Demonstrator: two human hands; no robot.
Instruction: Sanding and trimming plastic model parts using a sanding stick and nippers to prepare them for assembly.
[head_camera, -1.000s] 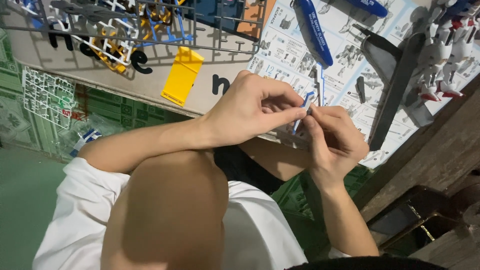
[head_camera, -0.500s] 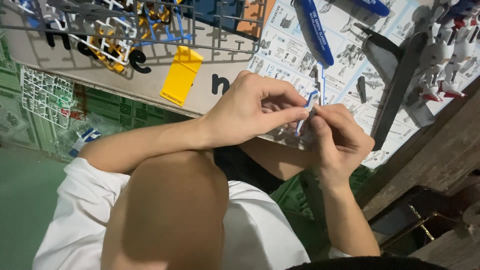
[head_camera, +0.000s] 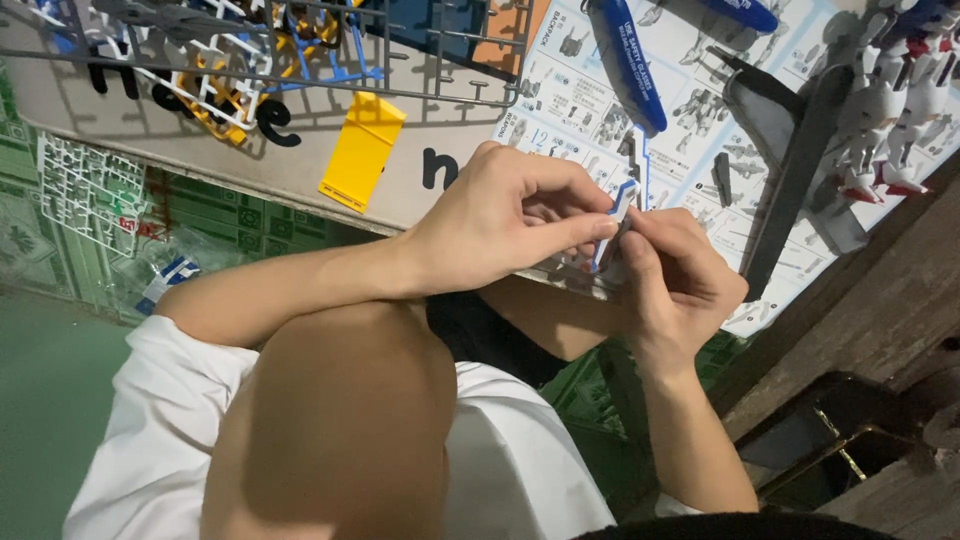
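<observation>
Both of my hands meet over the lower edge of an illustrated instruction sheet (head_camera: 690, 110). My left hand (head_camera: 510, 225) pinches the top of a small white and blue model part (head_camera: 615, 215) between thumb and forefinger. My right hand (head_camera: 675, 280) grips the lower end of the same part from the right. The part stands nearly upright between the fingertips. My bare knee (head_camera: 345, 430) and white shorts fill the lower middle of the view.
Plastic part frames in grey, white, yellow and blue (head_camera: 250, 50) lie on a cardboard sheet (head_camera: 130, 130). A yellow flat piece (head_camera: 362, 150), a blue-handled tool (head_camera: 630, 65), a dark tool (head_camera: 790, 170) and a white-red model figure (head_camera: 885, 120) lie nearby. A white part frame (head_camera: 85, 190) rests on green tiles; dark wood at right.
My hands stay together at the same spot. The fingers have shifted slightly on the small part, which now stands a little more upright.
</observation>
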